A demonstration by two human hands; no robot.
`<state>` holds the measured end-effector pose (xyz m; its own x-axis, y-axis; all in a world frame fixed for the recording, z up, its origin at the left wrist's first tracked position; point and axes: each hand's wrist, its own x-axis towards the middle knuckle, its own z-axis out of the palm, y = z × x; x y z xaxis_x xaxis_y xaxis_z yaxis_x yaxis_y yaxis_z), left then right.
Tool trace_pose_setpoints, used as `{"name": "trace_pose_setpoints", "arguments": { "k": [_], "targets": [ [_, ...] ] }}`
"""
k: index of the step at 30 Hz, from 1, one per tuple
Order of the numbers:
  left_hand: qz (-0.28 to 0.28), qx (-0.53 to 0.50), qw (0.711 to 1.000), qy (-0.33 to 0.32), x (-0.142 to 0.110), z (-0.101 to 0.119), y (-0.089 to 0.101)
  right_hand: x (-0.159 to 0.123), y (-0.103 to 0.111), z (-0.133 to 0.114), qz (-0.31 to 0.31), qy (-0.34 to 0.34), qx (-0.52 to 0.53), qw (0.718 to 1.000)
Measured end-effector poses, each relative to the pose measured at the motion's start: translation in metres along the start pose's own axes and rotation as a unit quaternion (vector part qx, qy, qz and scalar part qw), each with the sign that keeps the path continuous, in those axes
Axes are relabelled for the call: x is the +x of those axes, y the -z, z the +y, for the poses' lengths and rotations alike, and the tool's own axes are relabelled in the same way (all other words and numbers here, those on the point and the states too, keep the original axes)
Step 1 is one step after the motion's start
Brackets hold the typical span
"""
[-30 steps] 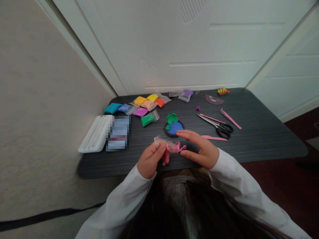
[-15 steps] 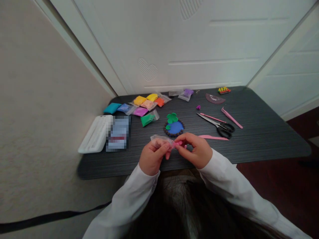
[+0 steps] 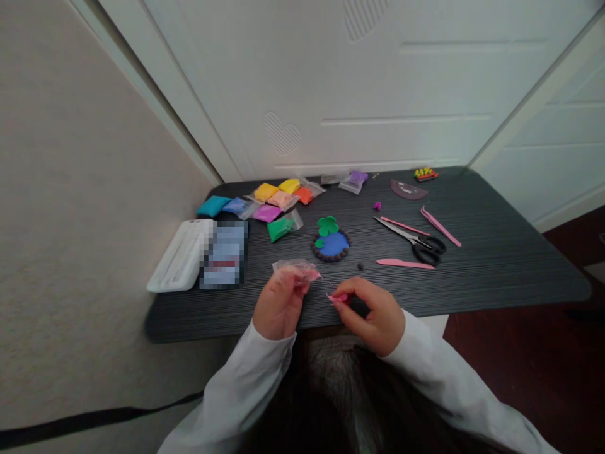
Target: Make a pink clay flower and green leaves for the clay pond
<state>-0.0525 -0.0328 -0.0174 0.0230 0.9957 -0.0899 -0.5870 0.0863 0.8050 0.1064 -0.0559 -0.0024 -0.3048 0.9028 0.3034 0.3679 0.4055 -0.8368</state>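
Note:
Near the table's front edge, my left hand [image 3: 282,304] is closed on a clear plastic bag [image 3: 295,270] with pink clay inside. My right hand [image 3: 371,312] pinches a small lump of pink clay [image 3: 339,297]. A thin pink strand stretches between the bag's mouth and that lump. Just beyond the hands sits a round blue clay piece [image 3: 334,244] ringed with dark brown balls, with a green clay clover shape [image 3: 328,226] at its back edge and a smaller green bit on its left. One loose dark ball [image 3: 360,266] lies to its right.
Bags of coloured clay, including a green one [image 3: 282,227], lie at the back left. Left of them are a white tray [image 3: 182,255] and a blurred packet [image 3: 224,255]. On the right lie scissors [image 3: 416,239], pink tweezers [image 3: 440,226], a pink knife [image 3: 405,263] and a purple clay bit [image 3: 377,206].
My hands have moved apart, the left one leftward with the bag. A pink lump has come away in my right hand, drawing out a strand. The loose dark ball is now uncovered.

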Motion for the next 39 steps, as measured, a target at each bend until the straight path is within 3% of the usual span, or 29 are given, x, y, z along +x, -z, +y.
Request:
{"name": "trace_pose_setpoints", "arguments": {
  "k": [6, 12, 21, 25, 29, 32, 36, 39],
  "targets": [
    [0.026, 0.052, 0.998, 0.026, 0.001, -0.007, 0.003, -0.006, -0.001, 0.005, 0.017, -0.007, -0.022, 1.0],
    [0.003, 0.094, 0.996, 0.008, 0.001, -0.01, 0.003, -0.003, 0.003, 0.028, 0.022, 0.051, -0.166, 0.985],
    [-0.003, 0.106, 0.994, -0.008, 0.004, -0.013, 0.002, 0.001, -0.003, 0.043, 0.006, 0.038, -0.27, 0.962],
    [0.002, 0.074, 0.997, 0.011, 0.005, -0.01, 0.002, 0.002, -0.002, 0.037, 0.015, 0.041, -0.23, 0.972],
    [0.016, 0.044, 0.998, 0.04, 0.006, -0.009, 0.004, 0.005, -0.003, 0.021, 0.088, 0.02, -0.126, 0.988],
    [0.019, 0.022, 0.998, 0.056, 0.006, -0.01, 0.003, 0.012, -0.01, 0.011, 0.124, 0.055, -0.075, 0.988],
    [-0.003, -0.042, 0.997, 0.068, 0.0, -0.01, -0.007, 0.019, -0.022, 0.008, 0.135, 0.103, -0.048, 0.984],
    [-0.016, -0.067, 0.995, 0.075, -0.005, -0.006, -0.017, 0.019, -0.026, 0.009, 0.138, 0.096, -0.002, 0.986]
  ]
}}
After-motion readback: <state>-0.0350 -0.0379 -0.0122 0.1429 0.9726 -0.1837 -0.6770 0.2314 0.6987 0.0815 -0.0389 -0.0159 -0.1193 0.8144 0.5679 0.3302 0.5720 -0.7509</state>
